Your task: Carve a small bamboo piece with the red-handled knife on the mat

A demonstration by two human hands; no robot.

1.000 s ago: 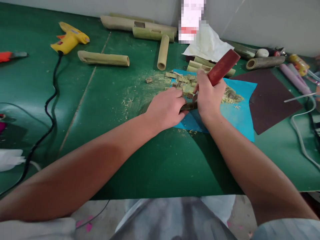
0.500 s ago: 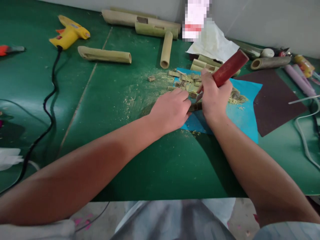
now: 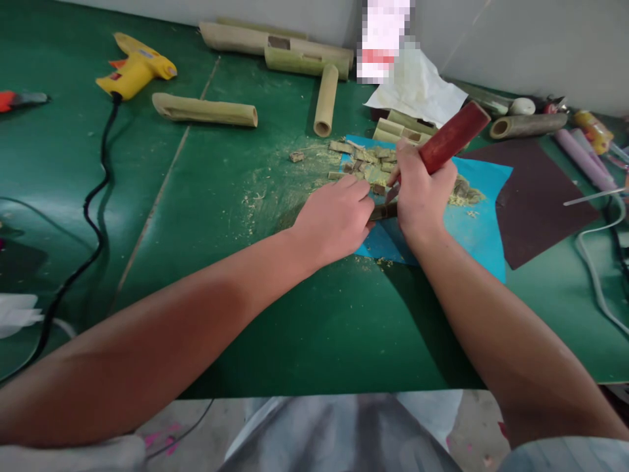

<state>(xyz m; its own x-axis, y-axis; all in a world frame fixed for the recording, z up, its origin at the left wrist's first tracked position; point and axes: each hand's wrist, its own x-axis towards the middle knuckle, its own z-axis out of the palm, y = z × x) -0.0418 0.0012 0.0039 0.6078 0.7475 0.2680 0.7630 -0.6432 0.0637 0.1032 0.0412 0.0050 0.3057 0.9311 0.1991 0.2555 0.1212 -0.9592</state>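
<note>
Over a bright blue sheet (image 3: 474,226) on a glossy green tabletop (image 3: 304,328), a person's right hand (image 3: 423,190) was closed around a thick, block-shaped red handle (image 3: 455,136), which slanted up and to the right out of the fist. A narrow grey blade (image 3: 393,191) showed just left of that fist; whether its tip touched anything could not be told. The left hand (image 3: 337,213), fingers curled, gripped a slim dark-brown bamboo piece (image 3: 384,211), which ran from those fingers toward the right hand, above the sheet's left part, its ends hidden. Just beyond the hands lay flat, pale-green and brown bamboo chips (image 3: 341,146), while yellowish shavings (image 3: 460,196) lay right of the right hand. Well apart to the left, a smooth pale bamboo tube (image 3: 204,110) lay near a yellow glue gun (image 3: 137,69) with a black cord (image 3: 102,190). A dark brown sheet (image 3: 545,203) lay along the blue one's right edge.
</note>
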